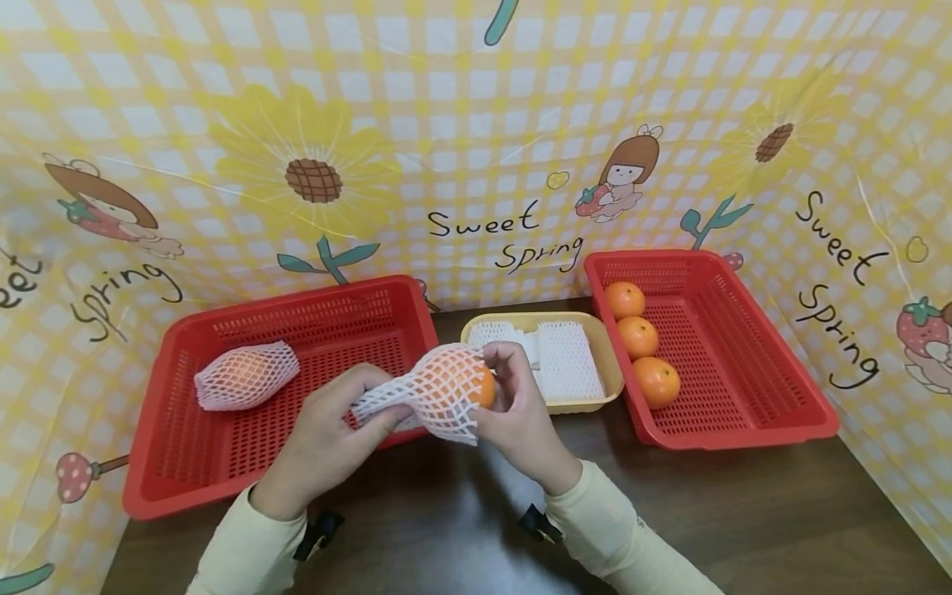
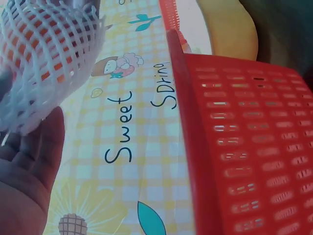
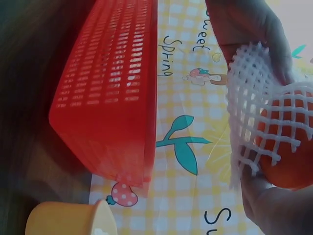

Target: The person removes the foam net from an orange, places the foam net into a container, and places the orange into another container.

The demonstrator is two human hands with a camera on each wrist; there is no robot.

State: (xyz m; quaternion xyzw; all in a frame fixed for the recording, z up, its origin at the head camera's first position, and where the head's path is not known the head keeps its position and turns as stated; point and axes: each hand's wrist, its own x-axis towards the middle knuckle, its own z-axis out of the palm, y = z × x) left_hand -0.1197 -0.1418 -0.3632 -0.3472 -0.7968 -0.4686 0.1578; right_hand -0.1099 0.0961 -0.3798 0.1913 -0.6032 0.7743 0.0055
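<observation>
Between the two hands, above the table, is an orange (image 1: 487, 387) mostly covered by a white foam net sleeve (image 1: 446, 397). My left hand (image 1: 327, 430) pinches the narrow, gathered end of the sleeve between thumb and fingers. The right hand (image 1: 521, 413) grips the sleeve's open rim and the orange's bare right side. In the right wrist view the orange (image 3: 288, 161) bulges out past the net's cut edge. The left wrist view shows the net sleeve (image 2: 54, 54) stretched over the fruit, with fingers below it.
A red basket (image 1: 171, 397) at left holds one netted orange (image 1: 249, 372). Behind the hands, a yellow tub (image 1: 606, 364) contains flat foam nets (image 1: 568, 359). Another red basket (image 1: 744, 442) at right has three bare oranges along its left side. A patterned cloth (image 1: 461, 149) rises behind everything.
</observation>
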